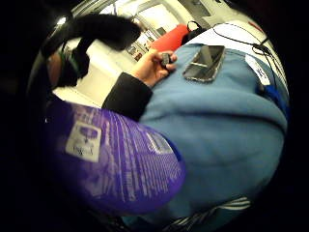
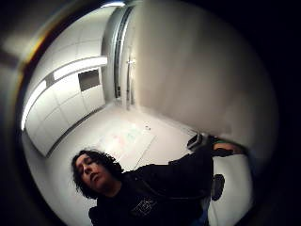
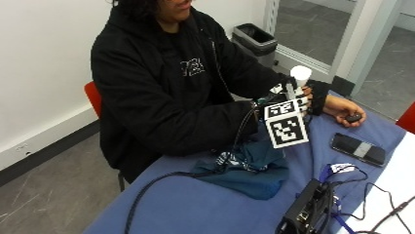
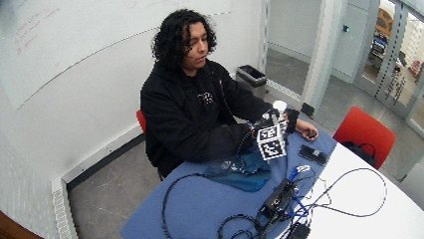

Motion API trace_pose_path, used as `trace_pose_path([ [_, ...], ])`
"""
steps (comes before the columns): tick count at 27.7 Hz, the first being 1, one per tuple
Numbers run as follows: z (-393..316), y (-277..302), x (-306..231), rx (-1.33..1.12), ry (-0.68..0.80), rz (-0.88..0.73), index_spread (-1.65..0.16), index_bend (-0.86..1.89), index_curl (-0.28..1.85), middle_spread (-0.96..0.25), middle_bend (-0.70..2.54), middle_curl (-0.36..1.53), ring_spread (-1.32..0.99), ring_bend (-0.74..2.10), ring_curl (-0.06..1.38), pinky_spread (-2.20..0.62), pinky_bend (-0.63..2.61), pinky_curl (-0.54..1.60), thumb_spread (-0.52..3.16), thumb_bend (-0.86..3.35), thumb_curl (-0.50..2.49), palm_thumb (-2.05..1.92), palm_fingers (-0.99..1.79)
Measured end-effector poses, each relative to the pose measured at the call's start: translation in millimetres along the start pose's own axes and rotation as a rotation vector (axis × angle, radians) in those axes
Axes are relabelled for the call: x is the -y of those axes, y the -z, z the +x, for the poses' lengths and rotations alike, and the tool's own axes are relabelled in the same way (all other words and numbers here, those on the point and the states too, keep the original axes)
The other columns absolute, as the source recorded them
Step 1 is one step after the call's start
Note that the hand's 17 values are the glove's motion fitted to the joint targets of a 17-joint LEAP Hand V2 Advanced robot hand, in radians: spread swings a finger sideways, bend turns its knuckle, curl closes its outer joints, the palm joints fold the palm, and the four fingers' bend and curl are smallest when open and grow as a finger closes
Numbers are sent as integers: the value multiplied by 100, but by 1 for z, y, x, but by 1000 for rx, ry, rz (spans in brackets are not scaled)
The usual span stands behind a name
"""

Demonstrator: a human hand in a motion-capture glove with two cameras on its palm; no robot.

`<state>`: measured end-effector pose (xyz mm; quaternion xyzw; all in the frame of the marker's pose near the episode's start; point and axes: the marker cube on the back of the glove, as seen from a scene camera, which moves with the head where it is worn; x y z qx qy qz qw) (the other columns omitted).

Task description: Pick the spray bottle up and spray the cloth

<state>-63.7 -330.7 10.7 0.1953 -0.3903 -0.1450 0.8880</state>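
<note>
A person in a black hooded top sits at a blue-covered surface (image 3: 195,204), with the gloved right hand (image 3: 305,100) raised above it and wrapped around a spray bottle (image 3: 299,78), whose white top stands upright above the glove. In the little-finger-side palm view the bottle's purple printed label (image 1: 120,164) fills the area next to the palm, confirming that the bottle lies against the hand. The cloth (image 3: 250,168), dark teal and crumpled, lies on the surface directly below and just in front of the raised hand, apart from the bottle. The bare left hand (image 3: 344,112) rests on the surface beyond the bottle, its fingers closed on a small dark object (image 3: 353,117); the two hands are apart. A phone (image 3: 358,148) lies flat near the left hand. A black box with cables (image 3: 305,209) sits at the near edge of the surface.
</note>
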Motion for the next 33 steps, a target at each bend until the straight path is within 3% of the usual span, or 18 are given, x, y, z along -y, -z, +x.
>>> trace_pose_path([
  [4,-16,19,-20,-134,-24,-6,-25,11,48,-10,36,56,-17,42,51,-13,32,41,63,-5,69,100,87],
  [8,-34,45,-56,-331,-90,-70,-23,1,42,-4,27,53,-10,39,50,-2,40,43,75,-5,65,93,61],
  [19,-73,124,-142,-909,-241,-277,-30,12,33,3,17,44,0,32,43,16,40,39,102,-4,53,74,41],
  [33,-71,122,-181,-936,-249,-337,-35,15,30,2,17,37,1,30,39,22,39,37,118,-1,45,71,33],
])
